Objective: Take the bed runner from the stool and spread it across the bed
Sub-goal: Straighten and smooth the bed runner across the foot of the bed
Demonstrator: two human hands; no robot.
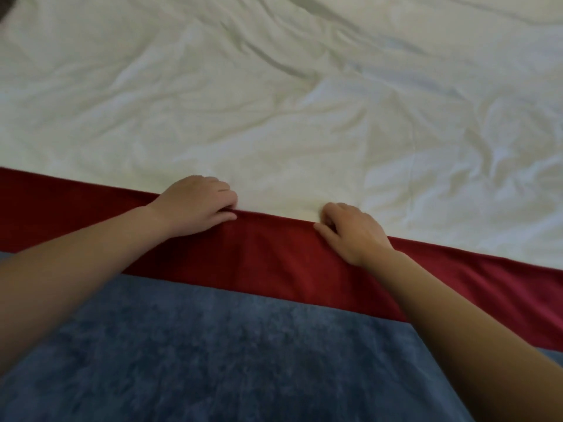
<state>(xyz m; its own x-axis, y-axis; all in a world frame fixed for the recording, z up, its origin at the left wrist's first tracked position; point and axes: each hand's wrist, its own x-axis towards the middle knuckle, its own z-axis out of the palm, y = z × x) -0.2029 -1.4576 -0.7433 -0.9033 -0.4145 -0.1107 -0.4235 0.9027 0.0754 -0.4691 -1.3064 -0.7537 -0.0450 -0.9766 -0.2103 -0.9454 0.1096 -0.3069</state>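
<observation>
The bed runner [274, 260] lies across the near part of the bed, with a dark red band along its far side and a blue plush panel [231, 354] nearer me. My left hand [195, 202] grips the red band's far edge, fingers curled over it and thumb underneath. A short way to the right, my right hand [353, 229] pinches the same edge with curled fingers. The red edge between the two hands runs straight. Beyond it spreads the wrinkled white duvet [304, 102] of the bed. The stool is out of view.
The white duvet fills the upper two thirds of the view with creases, deepest at the right. A dark corner [7, 7] shows at the top left beyond the bed's edge.
</observation>
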